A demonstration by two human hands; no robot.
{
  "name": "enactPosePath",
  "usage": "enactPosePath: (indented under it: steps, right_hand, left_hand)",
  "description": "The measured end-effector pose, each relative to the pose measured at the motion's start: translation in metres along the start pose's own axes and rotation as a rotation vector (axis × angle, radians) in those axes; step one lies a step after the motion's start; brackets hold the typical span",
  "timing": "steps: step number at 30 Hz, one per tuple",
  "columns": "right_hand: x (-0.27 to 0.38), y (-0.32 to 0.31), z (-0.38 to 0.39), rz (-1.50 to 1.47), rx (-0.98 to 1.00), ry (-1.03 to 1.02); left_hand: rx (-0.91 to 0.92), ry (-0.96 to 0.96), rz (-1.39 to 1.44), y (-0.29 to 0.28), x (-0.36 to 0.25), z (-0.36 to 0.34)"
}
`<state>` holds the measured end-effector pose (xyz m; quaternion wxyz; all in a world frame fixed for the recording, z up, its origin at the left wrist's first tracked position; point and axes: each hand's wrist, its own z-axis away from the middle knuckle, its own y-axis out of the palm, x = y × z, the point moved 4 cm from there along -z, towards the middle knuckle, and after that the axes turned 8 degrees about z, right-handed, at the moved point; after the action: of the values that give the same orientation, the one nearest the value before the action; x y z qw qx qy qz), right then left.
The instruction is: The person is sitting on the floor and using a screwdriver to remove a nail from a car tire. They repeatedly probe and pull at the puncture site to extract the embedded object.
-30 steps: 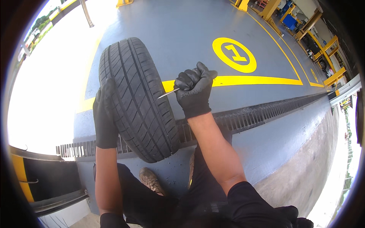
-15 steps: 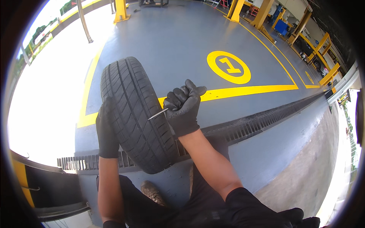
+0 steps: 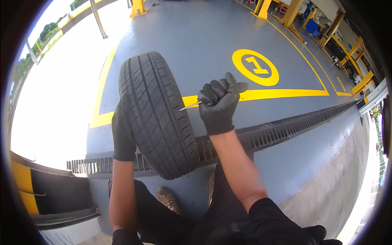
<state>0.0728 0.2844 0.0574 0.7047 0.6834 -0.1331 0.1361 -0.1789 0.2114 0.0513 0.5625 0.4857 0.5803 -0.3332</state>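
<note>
A black car tire (image 3: 157,110) stands upright on its tread in front of me, leaning slightly, its grooved face toward me. My left hand (image 3: 123,130), in a black glove, is closed against the tire's left side; some of its fingers are hidden. To the right of the tire, my gloved right hand (image 3: 220,104) makes a fist around a thin, pointed metal tool (image 3: 190,107), like an awl. Its shaft sticks out leftward, and the tip lies over the right edge of the tread. Most of the handle is hidden in the fist.
A slotted floor drain (image 3: 277,125) runs across behind and beneath the tire. Yellow lines and a yellow circle (image 3: 274,73) mark the grey floor. Yellow lift posts (image 3: 139,8) stand farther back. My shoe (image 3: 167,199) is just below the tire.
My right hand and the pointed tool have moved right and slightly up, drawing the tip from the middle tread toward its right edge. My left hand stays on the tire. The whole view has shifted slightly.
</note>
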Motion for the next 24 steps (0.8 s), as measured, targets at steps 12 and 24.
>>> enactPosePath:
  steps: [12, 24]
  right_hand:
    - [-0.01, -0.003, -0.002, 0.025, 0.01, -0.055]
    - [-0.017, 0.008, -0.024, 0.038, 0.03, -0.038]
  left_hand:
    - [-0.061, -0.069, 0.112, -0.003, 0.0, 0.004]
    - [0.03, 0.201, -0.209, -0.012, 0.012, -0.002]
